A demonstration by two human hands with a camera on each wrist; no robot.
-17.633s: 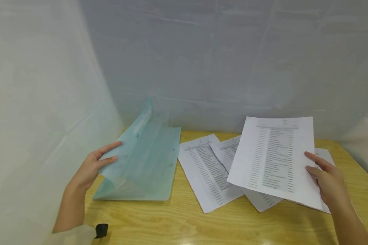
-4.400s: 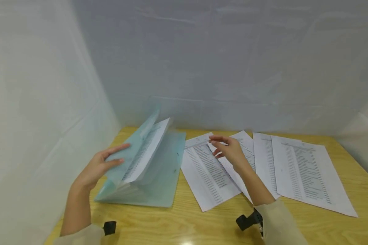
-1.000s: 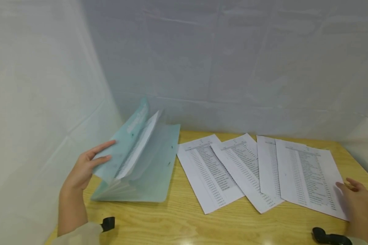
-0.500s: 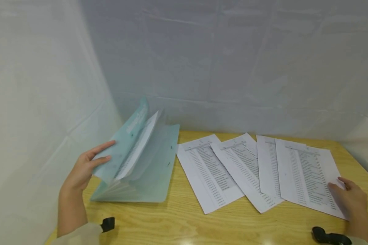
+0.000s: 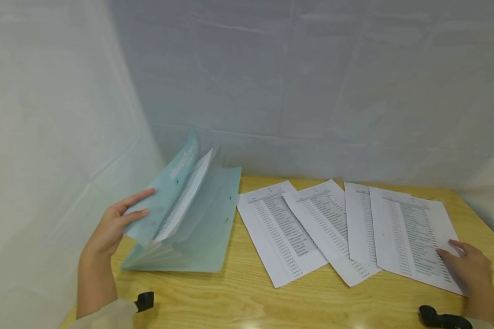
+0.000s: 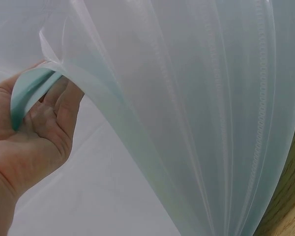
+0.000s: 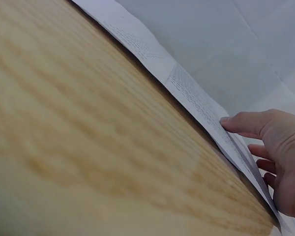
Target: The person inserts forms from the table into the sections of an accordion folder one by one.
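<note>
as before, right hand (image 5: 469,267) further onto sheet (image 5: 411,233)

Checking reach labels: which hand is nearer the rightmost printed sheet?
Right. The right hand rests its fingers on the rightmost printed sheet at its near right edge; the left hand holds the green folder far left.

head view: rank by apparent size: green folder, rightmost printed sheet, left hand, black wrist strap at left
1. green folder, held open and raised, so its spread adds to its look.
2. rightmost printed sheet, a little smaller; foreshortening leaves that gap unsure.
3. left hand, gripping the folder's cover.
4. black wrist strap, clearly smallest.
</note>
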